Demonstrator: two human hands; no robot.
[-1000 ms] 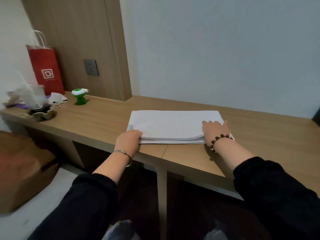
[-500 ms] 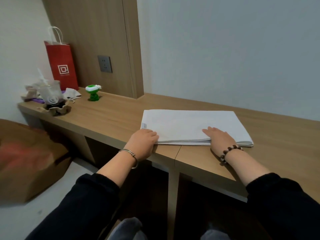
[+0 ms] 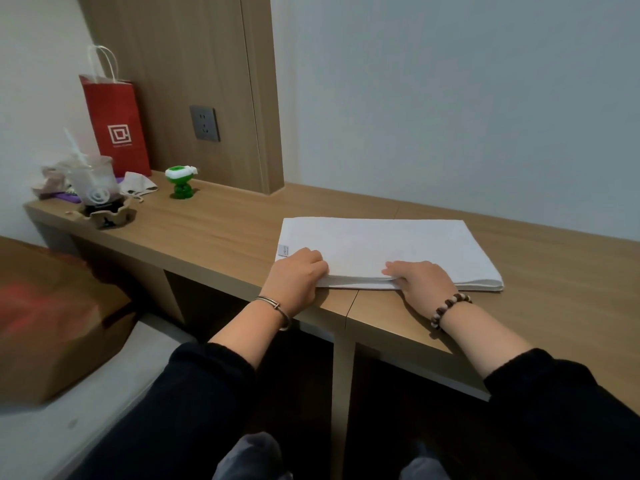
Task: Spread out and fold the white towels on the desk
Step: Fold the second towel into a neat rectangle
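Your left hand [image 3: 298, 280] curls over the near-left corner of the white towel [image 3: 381, 242], centre frame; your right hand [image 3: 424, 284] pinches its near edge, fingers on top.

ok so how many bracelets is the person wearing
2: a thin silver metal bangle on the left wrist, a brown wooden bead bracelet on the right wrist. Sleeves could hide more.

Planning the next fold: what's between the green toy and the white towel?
Nothing: bare desk between green toy and towel, head view.
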